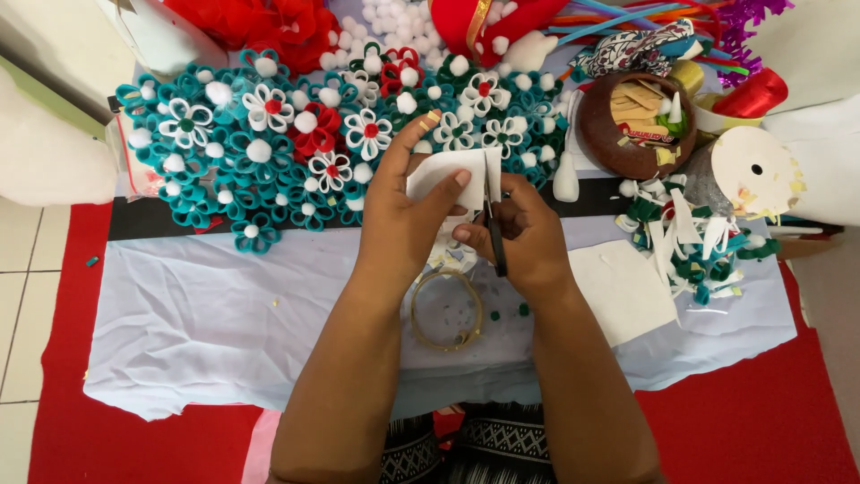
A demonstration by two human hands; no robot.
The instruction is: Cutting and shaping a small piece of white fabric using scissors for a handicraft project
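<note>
My left hand (399,211) pinches a small white felt piece (443,175) between thumb and fingers, holding it up over the table. My right hand (528,233) grips black scissors (495,237), whose blades point up into the right edge of the felt piece. Below both hands a thin brass-coloured ring (445,309) lies flat on the pale cloth (206,314). White felt scraps lie just under the hands.
A big cluster of teal, red and white felt flowers (296,148) with white pompoms fills the back left. A brown bowl (636,125) of scraps, a white sheet (623,289), a ribbon spool (752,170) and teal-white offcuts (694,242) sit at right. Red floor mat (752,421) surrounds the table.
</note>
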